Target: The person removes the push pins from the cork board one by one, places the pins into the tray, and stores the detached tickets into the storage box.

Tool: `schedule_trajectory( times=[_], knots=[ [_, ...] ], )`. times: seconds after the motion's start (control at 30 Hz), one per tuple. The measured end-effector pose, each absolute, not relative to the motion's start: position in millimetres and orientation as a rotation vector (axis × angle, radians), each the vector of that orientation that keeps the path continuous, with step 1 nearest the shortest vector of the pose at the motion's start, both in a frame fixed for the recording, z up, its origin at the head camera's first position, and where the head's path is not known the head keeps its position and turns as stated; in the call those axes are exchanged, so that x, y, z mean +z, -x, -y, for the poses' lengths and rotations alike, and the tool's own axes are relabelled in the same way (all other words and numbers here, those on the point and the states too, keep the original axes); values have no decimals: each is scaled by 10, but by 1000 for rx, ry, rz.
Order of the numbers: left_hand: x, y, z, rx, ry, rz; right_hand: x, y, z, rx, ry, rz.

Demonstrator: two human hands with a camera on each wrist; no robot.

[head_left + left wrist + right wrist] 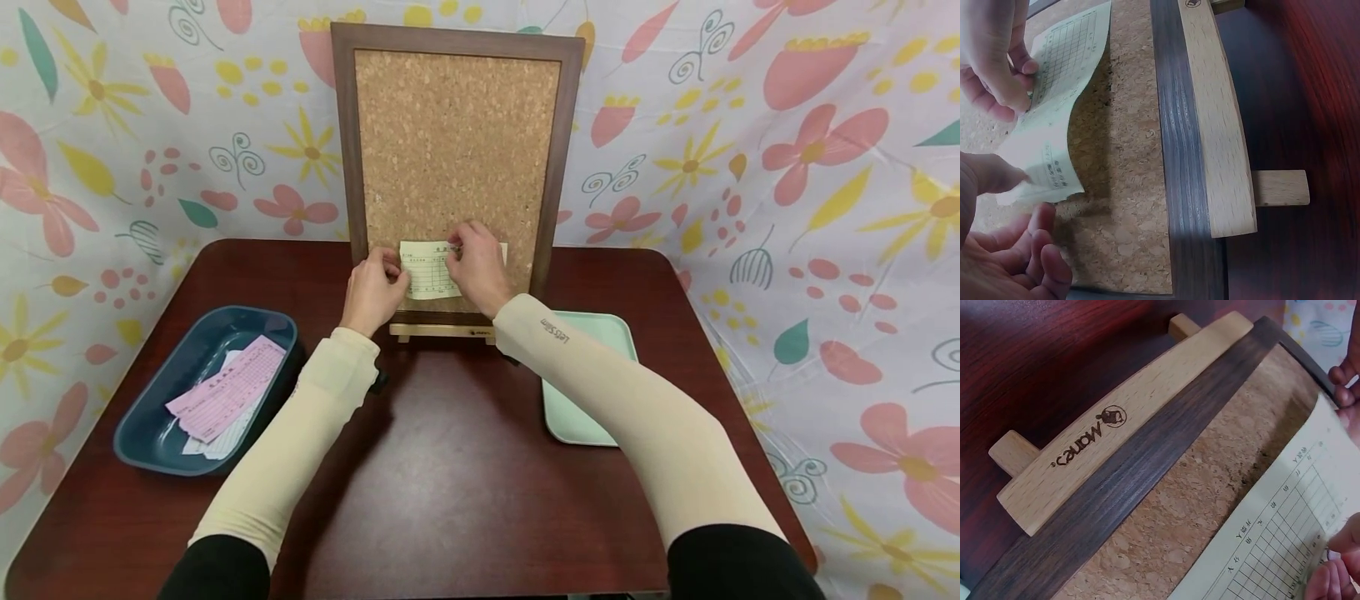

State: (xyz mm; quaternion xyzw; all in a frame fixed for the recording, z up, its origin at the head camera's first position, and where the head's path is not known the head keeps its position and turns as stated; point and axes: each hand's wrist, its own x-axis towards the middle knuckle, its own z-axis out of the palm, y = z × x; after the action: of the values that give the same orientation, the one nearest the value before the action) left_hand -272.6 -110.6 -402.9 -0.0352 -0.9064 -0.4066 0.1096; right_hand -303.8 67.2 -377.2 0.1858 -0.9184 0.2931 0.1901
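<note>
A pale green printed receipt slip (429, 271) lies sideways against the lower part of a framed corkboard (457, 142). My left hand (371, 290) pinches the slip's left end, thumb (999, 174) in front and fingers (1041, 250) curled at the edge behind. My right hand (482, 262) has its fingers bunched at the upper middle of the slip, pinching something small; I cannot tell what it is. In the right wrist view its fingertips (1329, 575) press close over the printed grid. Between the hands the slip (1060, 119) bows away from the cork along its lower edge.
The corkboard stands on a light wooden easel ledge (1116, 425) on the dark red table (435, 500). A blue bin (146, 417) with pink and white printed slips (228, 392) is at the left. A mint tray (577, 421) lies partly under my right forearm.
</note>
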Motion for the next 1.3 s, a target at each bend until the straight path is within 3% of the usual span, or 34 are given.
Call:
schedule_trajectory(
  times=[0.67, 1.3],
  knots=[
    [-3956, 2695, 1069, -1128, 199, 2649, -3803, 3089, -636, 716, -479, 2527],
    [-3963, 2644, 1231, -1093, 143, 2641, -3854, 2979, -900, 883, -818, 2354]
  ],
)
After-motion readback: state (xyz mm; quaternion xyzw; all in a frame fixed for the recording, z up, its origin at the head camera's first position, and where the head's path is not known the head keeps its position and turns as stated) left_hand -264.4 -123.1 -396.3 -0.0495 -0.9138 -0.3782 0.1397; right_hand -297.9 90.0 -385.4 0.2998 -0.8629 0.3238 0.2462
